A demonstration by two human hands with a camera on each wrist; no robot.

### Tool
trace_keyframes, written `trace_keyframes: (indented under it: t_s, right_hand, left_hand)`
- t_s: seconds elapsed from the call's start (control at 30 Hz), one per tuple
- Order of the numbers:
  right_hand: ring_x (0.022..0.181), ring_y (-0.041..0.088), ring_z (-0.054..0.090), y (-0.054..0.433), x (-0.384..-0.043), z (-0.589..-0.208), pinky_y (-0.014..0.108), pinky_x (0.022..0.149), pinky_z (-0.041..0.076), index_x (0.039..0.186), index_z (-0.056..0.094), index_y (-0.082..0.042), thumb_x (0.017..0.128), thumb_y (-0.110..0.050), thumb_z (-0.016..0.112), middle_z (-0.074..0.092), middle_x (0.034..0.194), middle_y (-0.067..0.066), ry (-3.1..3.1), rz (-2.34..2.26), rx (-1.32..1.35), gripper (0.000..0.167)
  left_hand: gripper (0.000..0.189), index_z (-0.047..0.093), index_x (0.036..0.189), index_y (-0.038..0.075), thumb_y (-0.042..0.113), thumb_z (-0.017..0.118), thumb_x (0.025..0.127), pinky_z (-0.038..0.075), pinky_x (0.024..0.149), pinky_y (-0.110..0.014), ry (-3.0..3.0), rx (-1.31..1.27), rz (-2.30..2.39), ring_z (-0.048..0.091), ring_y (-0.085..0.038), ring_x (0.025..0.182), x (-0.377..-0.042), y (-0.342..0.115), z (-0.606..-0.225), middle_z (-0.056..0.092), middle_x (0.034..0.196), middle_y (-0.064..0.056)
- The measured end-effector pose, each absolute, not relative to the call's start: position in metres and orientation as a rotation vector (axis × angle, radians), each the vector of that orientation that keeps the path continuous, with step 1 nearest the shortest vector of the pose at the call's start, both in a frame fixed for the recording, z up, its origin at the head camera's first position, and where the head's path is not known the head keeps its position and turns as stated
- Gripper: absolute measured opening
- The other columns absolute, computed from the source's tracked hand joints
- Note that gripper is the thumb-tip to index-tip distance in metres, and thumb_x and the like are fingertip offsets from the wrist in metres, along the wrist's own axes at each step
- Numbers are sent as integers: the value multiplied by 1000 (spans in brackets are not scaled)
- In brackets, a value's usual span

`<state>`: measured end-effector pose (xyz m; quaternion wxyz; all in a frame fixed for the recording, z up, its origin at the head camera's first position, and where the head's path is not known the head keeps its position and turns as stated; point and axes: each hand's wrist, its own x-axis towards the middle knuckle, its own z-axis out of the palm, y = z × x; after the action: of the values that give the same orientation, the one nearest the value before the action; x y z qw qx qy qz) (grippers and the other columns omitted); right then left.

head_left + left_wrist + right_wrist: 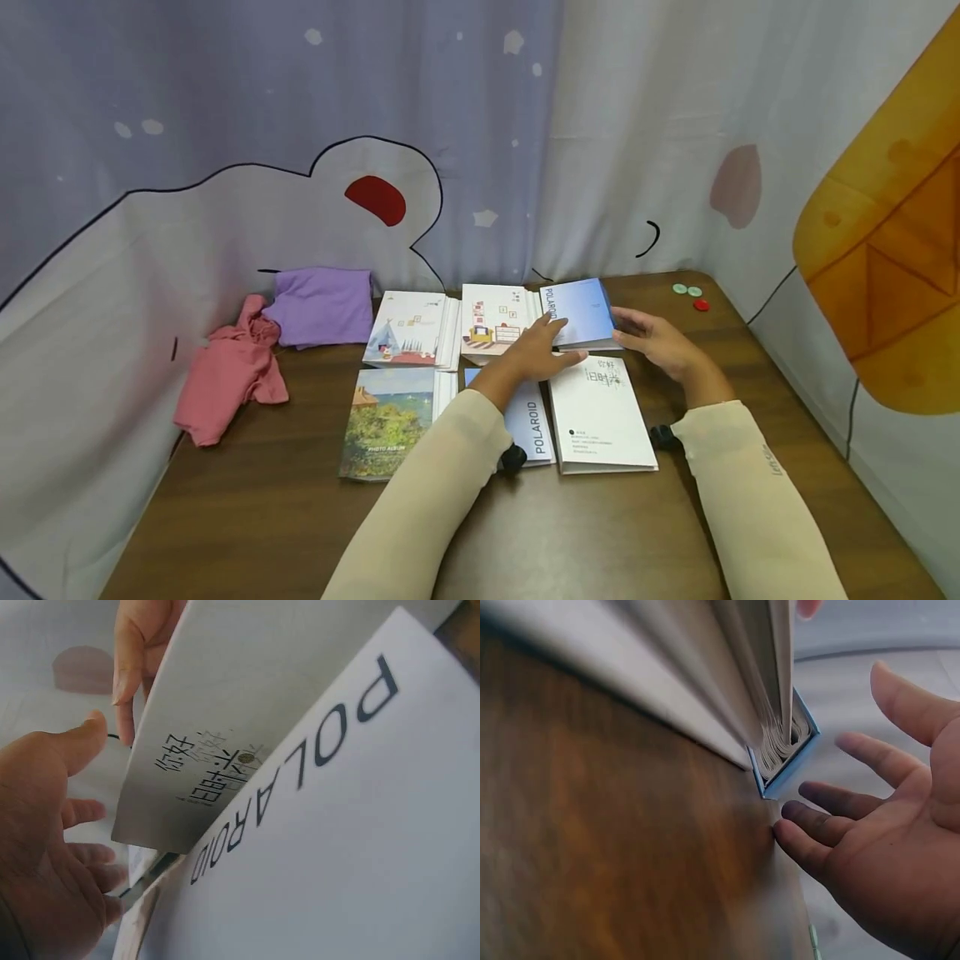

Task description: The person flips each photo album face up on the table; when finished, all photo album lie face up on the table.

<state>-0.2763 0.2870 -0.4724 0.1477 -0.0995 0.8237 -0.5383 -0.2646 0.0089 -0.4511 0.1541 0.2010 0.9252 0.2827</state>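
Six photo albums lie in two rows on the brown table. My left hand (534, 350) reaches over the blue Polaroid album (588, 307) at the back right, its fingertips at the album's left side. My right hand (660, 343) is at that album's right edge, fingers extended and thumb apart. In the right wrist view, the blue album (789, 766) shows its page ends close to those fingertips. In front lies a white album with dark lettering (603, 421). A second Polaroid album (531, 425) sits left of it, partly hidden by my left forearm.
Left of these are a landscape album (390, 421), a white tent-picture album (405, 325) and a white album with a yellow vehicle (491, 317). Purple cloth (322, 308) and pink cloth (232, 375) lie farther left. Green discs (694, 292) and a red disc (701, 305) lie back right.
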Motion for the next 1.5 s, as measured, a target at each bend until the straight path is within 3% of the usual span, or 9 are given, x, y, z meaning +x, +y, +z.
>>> trace_keyframes:
  t_s: [0.3, 0.53, 0.8, 1.03, 1.4, 1.5]
  right_hand:
    - [169, 48, 18, 287, -274, -482, 65, 136, 16, 171, 32, -3, 112, -28, 66, 28, 180, 23, 2393, -1520, -265, 73]
    - [170, 49, 12, 283, -274, -482, 65, 137, 13, 174, 23, -3, 111, -30, 67, 18, 182, 23, 2358, -1508, -284, 82]
    - [172, 44, -2, 276, -271, -475, 68, 136, 0, 176, 9, -5, 113, -23, 62, 2, 185, 20, 2173, -1713, -228, 84]
    - [173, 37, 3, 264, -269, -461, 61, 137, 16, 177, 7, -7, 114, -15, 57, -5, 186, 14, 2078, -1903, -232, 80]
    - [167, 42, 27, 262, -259, -447, 62, 135, 25, 176, 20, -8, 111, -21, 65, 19, 183, 20, 2336, -1800, -214, 80]
    - [164, 40, 34, 263, -259, -443, 56, 134, 31, 174, 23, -6, 111, -20, 63, 28, 179, 22, 2315, -1836, -192, 76]
  left_hand:
    - [85, 31, 174, 18, 64, 55, 107, 14, 141, -50, 2668, 616, 771, 22, -30, 171, -266, 12, -462, 24, 183, -13]
    - [86, 30, 174, 18, 65, 56, 107, 15, 140, -52, 2656, 677, 732, 27, -27, 170, -269, 16, -465, 32, 181, -9]
    - [86, 28, 175, 22, 64, 58, 106, 10, 141, -52, 2635, 679, 671, 23, -24, 171, -272, 17, -468, 30, 182, -7]
    - [88, 25, 176, 22, 65, 56, 106, 4, 141, -56, 2601, 716, 738, 25, -24, 171, -274, 17, -469, 30, 182, -4]
    - [94, 16, 178, 25, 65, 58, 105, 11, 138, -66, 2587, 781, 878, 25, -29, 171, -278, 20, -463, 29, 182, -6]
    - [97, 12, 178, 24, 64, 61, 104, 13, 137, -67, 2563, 821, 921, 22, -29, 171, -279, 23, -462, 25, 184, -5]
